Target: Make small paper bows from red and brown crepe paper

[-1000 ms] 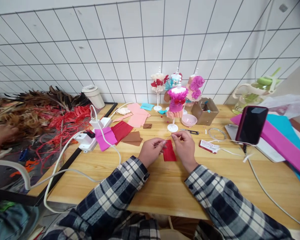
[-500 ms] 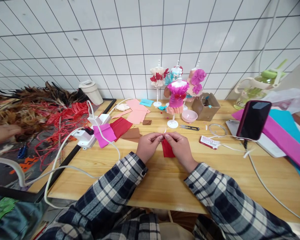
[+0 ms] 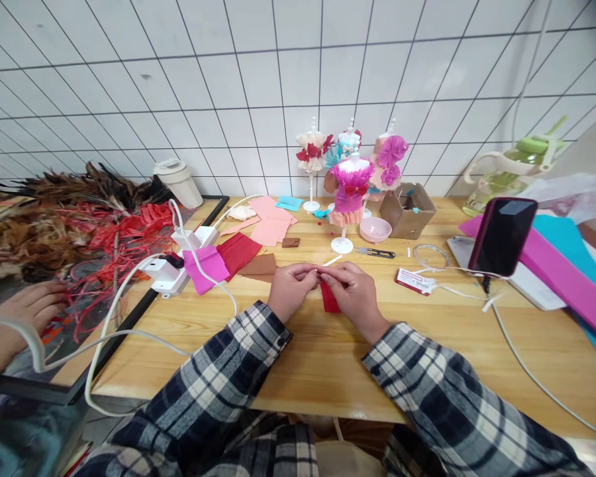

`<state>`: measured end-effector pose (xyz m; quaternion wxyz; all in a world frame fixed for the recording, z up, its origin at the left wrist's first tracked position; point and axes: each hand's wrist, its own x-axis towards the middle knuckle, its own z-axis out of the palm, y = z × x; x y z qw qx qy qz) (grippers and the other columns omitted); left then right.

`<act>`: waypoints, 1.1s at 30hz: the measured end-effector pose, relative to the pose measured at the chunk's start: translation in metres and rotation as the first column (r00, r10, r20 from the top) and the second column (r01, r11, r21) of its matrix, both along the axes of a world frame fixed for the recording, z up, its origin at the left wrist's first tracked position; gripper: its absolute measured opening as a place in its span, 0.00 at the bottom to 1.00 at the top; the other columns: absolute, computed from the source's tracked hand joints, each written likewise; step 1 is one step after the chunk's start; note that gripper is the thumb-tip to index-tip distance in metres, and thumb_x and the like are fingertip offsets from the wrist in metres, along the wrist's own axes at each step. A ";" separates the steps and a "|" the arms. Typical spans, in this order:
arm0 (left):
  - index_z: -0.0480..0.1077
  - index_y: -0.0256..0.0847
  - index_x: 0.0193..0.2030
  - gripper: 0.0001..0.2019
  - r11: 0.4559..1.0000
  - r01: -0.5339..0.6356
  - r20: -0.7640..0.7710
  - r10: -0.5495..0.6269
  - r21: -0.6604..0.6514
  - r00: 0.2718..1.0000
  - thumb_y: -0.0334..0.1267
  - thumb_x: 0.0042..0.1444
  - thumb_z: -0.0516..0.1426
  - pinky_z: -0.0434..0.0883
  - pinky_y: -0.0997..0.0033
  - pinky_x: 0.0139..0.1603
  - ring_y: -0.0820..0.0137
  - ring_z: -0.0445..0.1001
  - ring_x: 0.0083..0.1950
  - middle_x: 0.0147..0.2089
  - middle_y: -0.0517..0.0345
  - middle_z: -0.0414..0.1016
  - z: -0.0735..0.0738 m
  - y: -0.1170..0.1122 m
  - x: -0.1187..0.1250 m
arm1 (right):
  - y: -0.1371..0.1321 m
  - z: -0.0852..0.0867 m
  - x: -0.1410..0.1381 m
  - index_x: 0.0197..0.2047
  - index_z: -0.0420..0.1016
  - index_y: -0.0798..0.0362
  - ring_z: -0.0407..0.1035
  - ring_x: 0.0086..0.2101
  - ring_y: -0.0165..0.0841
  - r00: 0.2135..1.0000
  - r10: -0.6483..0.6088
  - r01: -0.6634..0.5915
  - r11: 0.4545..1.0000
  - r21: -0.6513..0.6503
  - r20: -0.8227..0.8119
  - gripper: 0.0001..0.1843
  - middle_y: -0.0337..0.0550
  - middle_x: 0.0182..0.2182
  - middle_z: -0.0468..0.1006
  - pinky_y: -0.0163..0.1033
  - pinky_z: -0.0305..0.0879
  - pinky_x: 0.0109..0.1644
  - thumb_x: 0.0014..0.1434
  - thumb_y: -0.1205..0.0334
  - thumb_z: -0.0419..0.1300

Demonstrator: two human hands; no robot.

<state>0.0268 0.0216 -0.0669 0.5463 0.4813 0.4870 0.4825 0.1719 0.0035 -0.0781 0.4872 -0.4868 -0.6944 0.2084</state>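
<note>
Close together over the table, my left hand and my right hand pinch a small piece of red crepe paper between thumbs and fingers. Its lower part shows below the fingertips, partly covered by my right hand. A thin white strip shows just beyond the fingers; whether I hold it cannot be made out. Behind my hands a small dress form wears a magenta and peach paper dress with a red bow. Thread snips lie beyond my right hand, near a pink bowl.
Magenta, red and brown paper lie left, beside a power strip and cables. More dressed forms and a cardboard box stand behind. A phone stands right. Another person's hand is among feathers.
My right hand has turned slightly, and less of the red paper shows below it. More of the white strip is visible. At left, the other person's hands have moved into view over the red strands.
</note>
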 end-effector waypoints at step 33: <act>0.74 0.34 0.29 0.07 0.998 0.060 -0.212 -0.066 -0.033 0.975 0.36 0.48 0.58 0.67 0.80 0.19 0.74 0.74 0.22 0.26 0.56 0.78 0.001 0.000 -0.002 | 0.001 -0.003 0.008 0.45 0.79 0.45 0.70 0.34 0.30 0.911 -0.074 0.031 0.993 0.112 0.406 0.13 0.40 0.32 0.79 0.35 0.61 0.36 0.62 0.57 0.55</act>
